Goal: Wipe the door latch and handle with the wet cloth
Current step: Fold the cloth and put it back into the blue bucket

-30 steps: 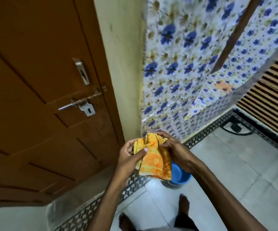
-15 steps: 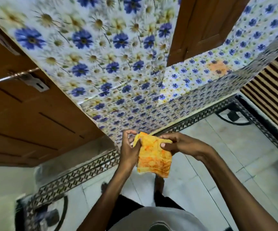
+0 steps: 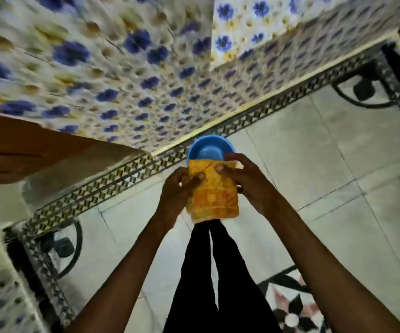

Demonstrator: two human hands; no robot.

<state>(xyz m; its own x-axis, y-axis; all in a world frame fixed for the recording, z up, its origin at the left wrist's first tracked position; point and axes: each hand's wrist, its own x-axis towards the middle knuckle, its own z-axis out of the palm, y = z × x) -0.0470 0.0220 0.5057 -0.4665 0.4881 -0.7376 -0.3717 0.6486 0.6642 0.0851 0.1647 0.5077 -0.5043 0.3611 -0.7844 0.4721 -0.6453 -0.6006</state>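
Observation:
A folded yellow-orange cloth (image 3: 212, 197) hangs between both my hands at the middle of the view. My left hand (image 3: 177, 192) grips its left edge with the thumb on top. My right hand (image 3: 244, 181) grips its upper right edge. Just beyond the cloth, a blue bowl (image 3: 209, 147) stands on the floor by the wall. Only the lower corner of the brown wooden door (image 3: 21, 152) shows at the left; its latch and handle are out of view.
A wall of blue-flowered tiles (image 3: 134, 68) fills the top of the view, with a patterned skirting strip (image 3: 242, 121) along its base. Pale floor tiles (image 3: 338, 164) lie below. My legs in black trousers (image 3: 218, 272) stand under the cloth.
The view has tilted down and away from the door, so the latch and handle are gone from sight. The blue bowl has come into view beyond the cloth. Both hands still hold the cloth.

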